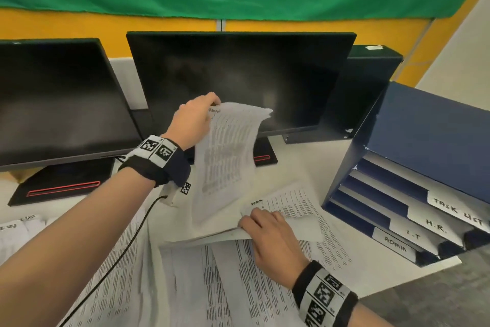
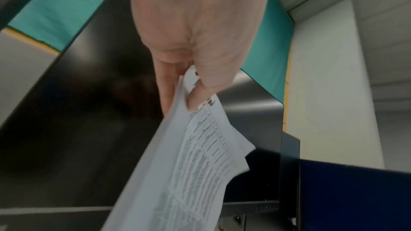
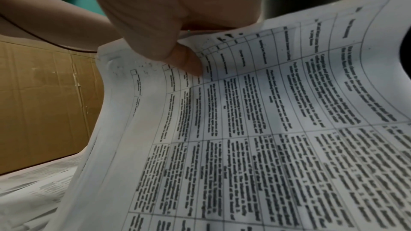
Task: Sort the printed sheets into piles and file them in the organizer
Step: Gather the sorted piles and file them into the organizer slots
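Note:
My left hand [image 1: 197, 117] is raised before the middle monitor and pinches the top corner of a small bundle of printed sheets [image 1: 225, 157], which hangs down curved; the left wrist view shows thumb and fingers [image 2: 200, 83] clamped on that corner of the bundle [image 2: 191, 173]. My right hand [image 1: 265, 231] lies lower on the desk, thumb and fingers pinching the edge of another printed sheet [image 1: 297, 210] lifted off the spread; the right wrist view shows the thumb [image 3: 189, 62] pressed on its table-printed face [image 3: 266, 129]. The blue organizer [image 1: 413, 167] stands at the right with tabs marked TASK LIST, H.R., I.T, ADMIN.
Many more printed sheets [image 1: 185, 273] cover the white desk [image 1: 305, 162] in front of me. Two dark monitors [image 1: 233, 80] [image 1: 58, 104] stand at the back, a black box [image 1: 371, 93] behind the organizer. A black cable [image 1: 119, 255] runs from my left wrist.

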Tool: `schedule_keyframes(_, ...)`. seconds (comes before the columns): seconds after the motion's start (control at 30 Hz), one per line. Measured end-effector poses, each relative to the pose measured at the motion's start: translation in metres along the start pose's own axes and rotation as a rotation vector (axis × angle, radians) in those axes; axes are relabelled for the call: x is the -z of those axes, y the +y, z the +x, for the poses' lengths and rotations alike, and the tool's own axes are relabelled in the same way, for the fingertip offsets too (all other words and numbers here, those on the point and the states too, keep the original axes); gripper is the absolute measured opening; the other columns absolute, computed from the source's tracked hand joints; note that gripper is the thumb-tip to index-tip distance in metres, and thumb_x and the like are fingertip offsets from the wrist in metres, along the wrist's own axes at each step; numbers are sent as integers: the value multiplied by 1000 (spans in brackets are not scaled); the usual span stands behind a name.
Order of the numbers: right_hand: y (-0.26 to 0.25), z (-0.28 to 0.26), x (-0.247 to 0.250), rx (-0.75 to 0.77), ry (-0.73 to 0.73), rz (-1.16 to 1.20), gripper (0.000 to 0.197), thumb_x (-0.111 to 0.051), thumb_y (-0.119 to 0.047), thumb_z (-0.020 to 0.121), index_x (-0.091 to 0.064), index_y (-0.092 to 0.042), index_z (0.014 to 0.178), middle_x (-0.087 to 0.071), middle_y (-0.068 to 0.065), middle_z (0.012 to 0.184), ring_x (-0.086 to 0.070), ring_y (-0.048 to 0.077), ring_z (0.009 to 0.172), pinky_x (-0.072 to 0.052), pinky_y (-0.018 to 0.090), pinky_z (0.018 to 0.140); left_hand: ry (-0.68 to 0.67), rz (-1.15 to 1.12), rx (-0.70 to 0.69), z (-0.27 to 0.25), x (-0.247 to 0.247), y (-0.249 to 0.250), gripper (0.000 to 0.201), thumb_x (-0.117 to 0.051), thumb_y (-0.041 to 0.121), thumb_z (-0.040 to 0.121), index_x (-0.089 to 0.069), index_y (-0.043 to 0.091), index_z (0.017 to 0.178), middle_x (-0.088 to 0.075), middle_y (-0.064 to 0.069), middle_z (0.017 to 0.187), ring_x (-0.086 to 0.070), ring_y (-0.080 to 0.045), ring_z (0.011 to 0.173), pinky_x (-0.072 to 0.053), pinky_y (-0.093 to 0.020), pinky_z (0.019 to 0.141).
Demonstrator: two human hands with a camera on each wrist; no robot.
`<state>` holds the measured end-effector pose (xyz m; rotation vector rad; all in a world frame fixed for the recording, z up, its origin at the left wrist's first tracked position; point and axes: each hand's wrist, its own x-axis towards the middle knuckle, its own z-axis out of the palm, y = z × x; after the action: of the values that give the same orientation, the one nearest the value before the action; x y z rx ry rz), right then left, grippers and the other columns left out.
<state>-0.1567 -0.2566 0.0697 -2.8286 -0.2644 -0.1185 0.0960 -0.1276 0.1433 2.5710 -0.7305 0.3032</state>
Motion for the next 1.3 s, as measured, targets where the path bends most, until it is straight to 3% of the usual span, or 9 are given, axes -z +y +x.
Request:
schedule_keyframes(0.07, -5, 4, 0, 7, -3, -17, 42, -55, 3, 57, -52, -22, 91, -47, -4, 79, -44, 13, 68, -37, 26, 63, -14, 110, -17, -3, 1, 0, 41, -57, 4, 87, -47, 26, 121, -58, -2, 119, -62, -30, 95, -53, -46, 82)
schedule_keyframes(0.2, -13, 7, 1, 30, 12, -44, 43, -57, 4, 53, -50, -22, 87, -46, -4, 74, -43, 14, 62, -34, 25, 59, -21, 244, -91, -9, 10, 6, 27, -66, 7, 84, -58, 17, 108, -54, -4, 101, -60, -24, 81, -54, -38, 75)
schedule_keyframes(0.47, -16, 3, 5, 43, -2, -40, 44, -60, 1, 53, -49, -23, 88, -48, -5, 76, -45, 14, 64, -36, 25, 59, 201, -142, -47, -2, 65, 7, 17, -57, 14, 91, -65, 11, 105, -58, -1, 97, -52, -13, 90, -39, -23, 75)
schedule_keyframes(0.6, -16, 2, 9, 29, -19, -29, 40, -60, 1, 59, -49, -22, 89, -48, -4, 77, -43, 14, 64, -31, 25, 61, 211, -356, 42, 1, 68, 5, 18, -56, 14, 91, -63, 11, 108, -60, 2, 99, -56, -7, 89, -38, -9, 64)
schedule_keyframes(0.7, -16, 1, 12, 40, -30, -29, 38, -58, 0, 62, -49, -21, 92, -48, -3, 80, -43, 14, 67, -33, 26, 62, 147, -473, 77, -1, 47, 1, 17, -57, 13, 90, -61, 13, 107, -62, 3, 98, -59, -3, 84, -42, -10, 62)
schedule_keyframes(0.83, -16, -2, 16, 48, -38, -33, 37, -57, 0, 62, -49, -21, 92, -48, -3, 80, -43, 15, 66, -34, 26, 61, 54, -574, 99, -8, 0, -1, 12, -61, 10, 86, -62, 19, 94, -65, -1, 86, -63, -8, 75, -48, -24, 64)
schedule_keyframes(1.0, -13, -9, 17, 51, -53, -46, 35, -59, -2, 61, -49, -21, 89, -47, -4, 77, -42, 13, 63, -31, 25, 58, -99, -569, 144, -20, -52, -4, 12, -61, 10, 85, -62, 22, 87, -67, -3, 87, -67, -21, 86, -55, -37, 75)
schedule_keyframes(1.2, -9, -10, 17, 38, -23, -34, 37, -60, -1, 57, -48, -20, 87, -48, -3, 76, -45, 15, 62, -32, 25, 57, -281, -577, 183, -31, -89, 3, 10, -62, 12, 87, -64, 13, 96, -68, -7, 94, -67, -23, 90, -58, -40, 77)
schedule_keyframes(1.3, -8, -5, 17, 35, -22, -35, 38, -59, 0, 58, -49, -20, 88, -49, -2, 77, -47, 16, 64, -31, 25, 59, -407, -527, 156, -38, -91, 5, 26, -66, 15, 86, -61, 17, 112, -63, -2, 103, -61, -18, 90, -50, -26, 74)
